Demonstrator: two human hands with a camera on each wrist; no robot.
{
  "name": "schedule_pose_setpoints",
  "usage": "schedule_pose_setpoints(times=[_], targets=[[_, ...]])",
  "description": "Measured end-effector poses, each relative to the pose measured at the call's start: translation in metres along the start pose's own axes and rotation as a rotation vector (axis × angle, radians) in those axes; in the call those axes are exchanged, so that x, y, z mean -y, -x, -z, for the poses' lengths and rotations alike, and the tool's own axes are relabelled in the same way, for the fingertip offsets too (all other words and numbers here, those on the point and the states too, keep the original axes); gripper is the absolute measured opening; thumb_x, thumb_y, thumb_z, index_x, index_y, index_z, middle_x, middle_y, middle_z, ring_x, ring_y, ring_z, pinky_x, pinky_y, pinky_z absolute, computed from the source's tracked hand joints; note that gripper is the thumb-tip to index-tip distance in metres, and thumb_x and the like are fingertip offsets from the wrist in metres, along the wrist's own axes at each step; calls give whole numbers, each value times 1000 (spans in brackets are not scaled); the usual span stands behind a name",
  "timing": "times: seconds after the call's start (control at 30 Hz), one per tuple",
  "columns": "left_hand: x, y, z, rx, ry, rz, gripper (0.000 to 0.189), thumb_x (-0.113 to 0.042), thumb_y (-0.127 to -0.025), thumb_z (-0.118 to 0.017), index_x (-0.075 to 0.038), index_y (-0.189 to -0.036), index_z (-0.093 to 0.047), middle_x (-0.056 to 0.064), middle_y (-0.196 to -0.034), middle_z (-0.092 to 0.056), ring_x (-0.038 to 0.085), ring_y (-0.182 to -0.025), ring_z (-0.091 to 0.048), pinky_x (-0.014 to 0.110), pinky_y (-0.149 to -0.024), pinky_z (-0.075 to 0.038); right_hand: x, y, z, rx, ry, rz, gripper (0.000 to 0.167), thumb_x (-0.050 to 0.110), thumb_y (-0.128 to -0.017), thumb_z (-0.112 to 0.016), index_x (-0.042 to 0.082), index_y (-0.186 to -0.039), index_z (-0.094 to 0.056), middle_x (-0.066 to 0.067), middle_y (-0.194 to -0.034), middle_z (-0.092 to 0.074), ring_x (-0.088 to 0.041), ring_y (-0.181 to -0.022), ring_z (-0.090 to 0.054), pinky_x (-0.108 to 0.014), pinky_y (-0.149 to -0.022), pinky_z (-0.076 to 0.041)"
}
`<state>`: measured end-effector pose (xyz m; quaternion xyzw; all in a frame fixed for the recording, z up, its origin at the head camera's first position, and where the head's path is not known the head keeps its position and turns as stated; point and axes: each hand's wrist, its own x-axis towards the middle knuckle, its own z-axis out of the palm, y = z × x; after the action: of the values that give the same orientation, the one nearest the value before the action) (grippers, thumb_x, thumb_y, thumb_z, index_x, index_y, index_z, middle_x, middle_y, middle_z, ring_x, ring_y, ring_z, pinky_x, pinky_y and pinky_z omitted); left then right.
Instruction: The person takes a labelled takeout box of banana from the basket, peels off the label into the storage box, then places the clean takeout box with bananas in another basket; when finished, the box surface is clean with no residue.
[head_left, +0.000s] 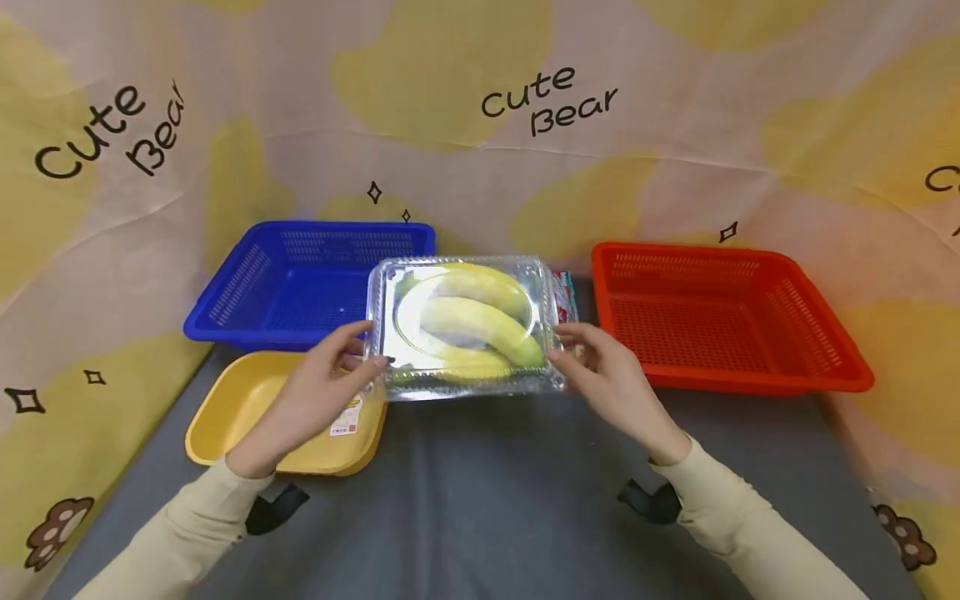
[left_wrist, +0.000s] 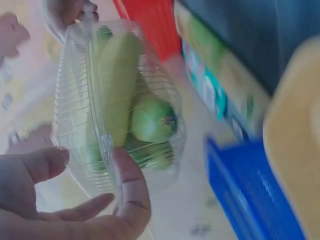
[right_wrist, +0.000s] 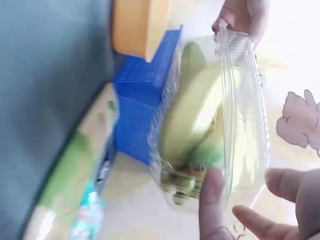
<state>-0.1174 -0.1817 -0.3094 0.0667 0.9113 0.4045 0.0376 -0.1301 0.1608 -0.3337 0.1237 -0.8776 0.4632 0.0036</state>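
A clear plastic clamshell box (head_left: 465,387) is held in the middle of the head view, its lid closed. Yellow-green bananas (head_left: 480,321) show through the glare on the lid. The left wrist view also shows a round green fruit (left_wrist: 152,119) inside. My left hand (head_left: 315,400) grips the box's left end, thumb on top at the edge. At the opposite end my right hand (head_left: 611,387) holds it the same way. In the right wrist view, fingers (right_wrist: 212,195) and thumb press the rim from both sides.
Behind the box at left is a blue basket (head_left: 315,283), with a yellow basin (head_left: 225,408) nearer. A red basket (head_left: 720,333) stands at right. A packet with a teal edge (head_left: 566,296) peeks out behind the box. Patterned cloth (head_left: 480,192) hangs behind the grey table (head_left: 487,500).
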Motion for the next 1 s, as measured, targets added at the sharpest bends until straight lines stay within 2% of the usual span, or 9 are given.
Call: schedule_pose_setpoints(times=[0.17, 0.27, 0.37, 0.43, 0.53, 0.63, 0.7, 0.87, 1.0], targets=[[12, -32, 44, -59, -25, 17, 61, -40, -100, -52, -12, -152, -36, 22, -136, -52, 32, -107, -59, 25, -68, -46, 26, -51, -24, -68, -44, 86, 40, 24, -98, -60, 9, -135, -59, -14, -119, -55, -23, -98, -69, -36, -79, -57], [30, -50, 63, -103, -39, 29, 61, -43, -101, -48, -12, -152, -36, 23, -139, -45, 33, -110, -58, 24, -65, -45, 38, -78, -43, -46, -67, 105, 43, 23, -99, -56, 10, -139, -55, -11, -124, -58, -24, -109, -62, -41, -93, -53], [50, -65, 78, -167, -39, 54, 59, -42, -102, -45, -11, -151, -37, 21, -137, -46, 19, -99, -62, 21, -63, -44, 47, -99, -64, 31, -136, 97, 48, 24, -100, -53, 10, -146, -47, -9, -131, -56, -23, -119, -57, -40, -103, -48], [63, -74, 87, -224, -13, 72, 57, -40, -102, -46, -10, -150, -39, 14, -126, -57, 7, -85, -63, 19, -63, -44, 51, -111, -77, 90, -175, 103, 52, 25, -101, -52, 11, -149, -40, -8, -138, -51, -23, -128, -53, -38, -108, -45], [82, -85, 96, -299, 68, 93, 54, -35, -102, -47, -6, -148, -42, -9, -98, -65, -7, -70, -59, 17, -59, -41, 54, -124, -95, 169, -187, 116, 57, 27, -101, -50, 13, -153, -32, -6, -150, -41, -25, -139, -45, -39, -113, -40], [99, -94, 100, -352, 160, 118, 53, -31, -102, -48, -1, -145, -44, -28, -79, -57, -11, -66, -59, 10, -60, -41, 54, -132, -113, 224, -148, 129, 59, 30, -102, -48, 16, -155, -28, -4, -158, -32, -25, -145, -35, -43, -116, -35], [112, -97, 100, -374, 207, 157, 51, -29, -101, -48, 0, -143, -46, -32, -74, -55, -12, -65, -59, 8, -61, -43, 54, -135, -124, 259, -98, 128, 60, 32, -101, -47, 18, -156, -26, -1, -161, -28, -24, -148, -30, -45, -118, -31], [137, -99, 99, -351, 170, 283, 51, -34, -103, -43, -3, -143, -48, -25, -76, -57, -6, -72, -56, 17, -80, -47, 56, -140, -144, 332, 52, 138, 61, 34, -102, -47, 21, -157, -23, -1, -163, -26, -21, -154, -9, -46, -125, -10], [142, -99, 101, -299, 98, 318, 55, -39, -105, -34, -4, -146, -44, 5, -111, -63, 12, -93, -60, 43, -100, -46, 59, -147, -150, 339, 160, 177, 59, 34, -102, -47, 18, -155, -28, -2, -160, -32, -22, -155, -6, -49, -125, -1]])
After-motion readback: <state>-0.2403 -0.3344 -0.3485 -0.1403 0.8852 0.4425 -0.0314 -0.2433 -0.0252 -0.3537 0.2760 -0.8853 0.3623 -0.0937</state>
